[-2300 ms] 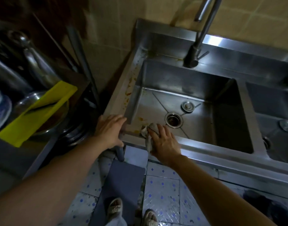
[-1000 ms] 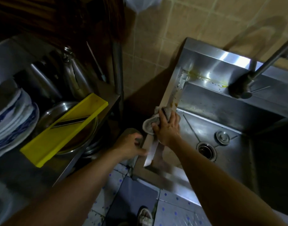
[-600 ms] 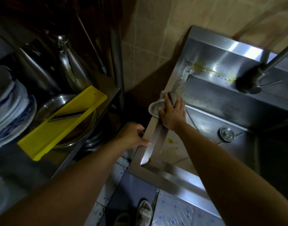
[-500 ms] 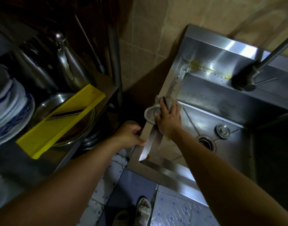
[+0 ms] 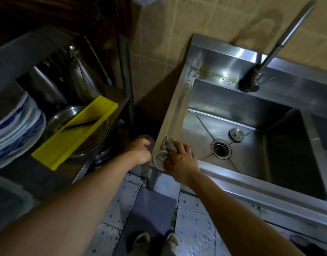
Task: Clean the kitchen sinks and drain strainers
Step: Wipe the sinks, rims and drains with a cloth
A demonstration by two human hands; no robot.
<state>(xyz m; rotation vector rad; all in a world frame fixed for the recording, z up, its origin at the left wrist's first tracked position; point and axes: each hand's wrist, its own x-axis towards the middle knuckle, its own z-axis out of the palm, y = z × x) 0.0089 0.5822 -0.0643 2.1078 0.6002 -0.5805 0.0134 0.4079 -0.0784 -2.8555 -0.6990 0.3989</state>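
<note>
inside, steel sink (image 5: 223, 100) with drain strainer (image 5: 221, 149) and loose stopper (image 5: 237, 134)

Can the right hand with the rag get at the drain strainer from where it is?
Probably yes. The right hand grips the rag on the sink's near-left corner, and the basin floor between it and the drain strainer looks bare.

Two bare forearms without sleeves, bare hands, feet in pale open-toed sandals (image 5: 171, 241).
</note>
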